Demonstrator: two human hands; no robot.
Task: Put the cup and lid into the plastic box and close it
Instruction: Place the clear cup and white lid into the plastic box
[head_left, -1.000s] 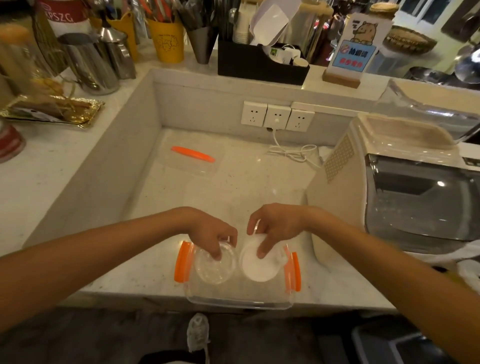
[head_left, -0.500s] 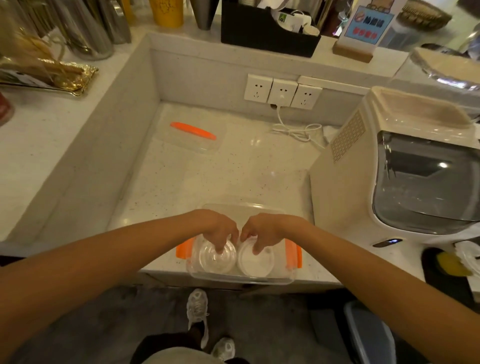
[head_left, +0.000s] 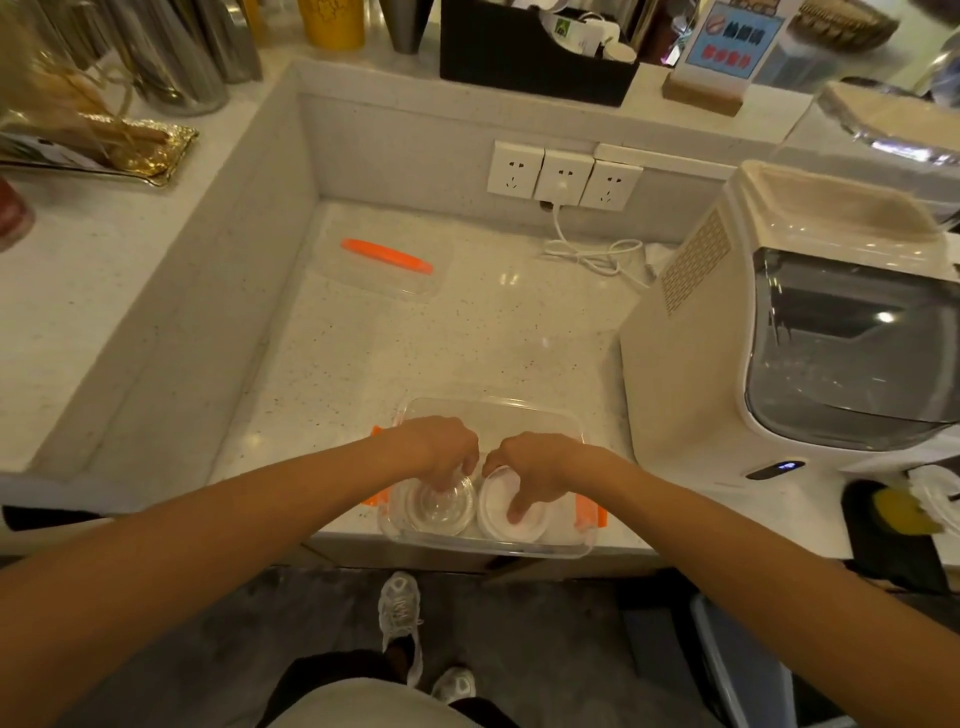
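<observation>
A clear plastic box (head_left: 519, 548) with orange side clips sits at the counter's front edge. Inside it, on the left, lies a clear round lid (head_left: 439, 512); on the right stands a white cup (head_left: 511, 522). My left hand (head_left: 441, 452) reaches into the box with its fingertips on the clear lid. My right hand (head_left: 535, 465) holds the white cup, a finger pressed inside it. The box's own clear lid (head_left: 384, 270), with an orange clip, lies apart at the back left of the recessed counter.
A white appliance (head_left: 810, 332) with a dark window stands close to the box's right. Wall sockets (head_left: 563, 174) and a white cable (head_left: 597, 254) are at the back. Raised counters on the left and back carry metal jugs and a black organizer.
Both hands have pushed lower into the box, setting the clear lid and white cup down side by side. The camera has tilted down and pulled back.
</observation>
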